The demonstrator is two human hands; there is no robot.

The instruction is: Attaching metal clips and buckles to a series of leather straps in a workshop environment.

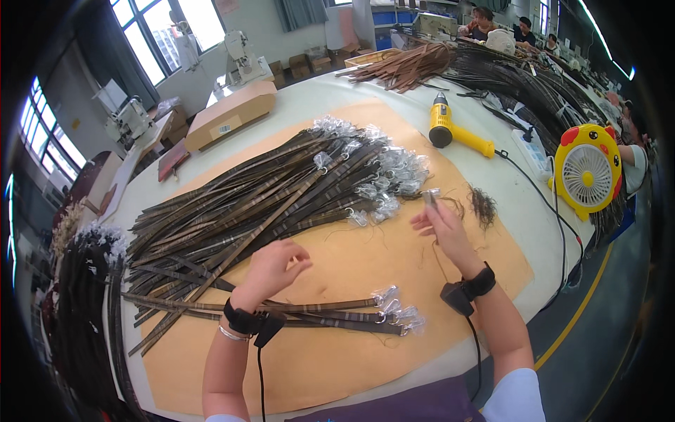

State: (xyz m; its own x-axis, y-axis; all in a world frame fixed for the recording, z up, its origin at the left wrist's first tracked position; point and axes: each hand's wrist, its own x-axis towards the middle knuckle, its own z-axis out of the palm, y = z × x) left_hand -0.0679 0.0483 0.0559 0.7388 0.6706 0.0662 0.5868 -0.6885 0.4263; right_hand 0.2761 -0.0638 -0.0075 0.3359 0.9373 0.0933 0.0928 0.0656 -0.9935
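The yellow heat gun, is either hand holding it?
No, the yellow heat gun lies alone on the table, far from both hands.

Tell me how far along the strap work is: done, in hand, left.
Looks done: a small batch of straps lies set apart near the person, wrapped ends together. In hand: the right hand pinches a small metal tool; the left hand hovers over the straps, holding nothing clearly. Left, judging by size: the big pile of straps beyond, far larger than the near batch.

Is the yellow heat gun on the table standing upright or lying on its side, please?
Lying on its side: the heat gun rests flat on the table, nozzle away from the person, cord trailing right.
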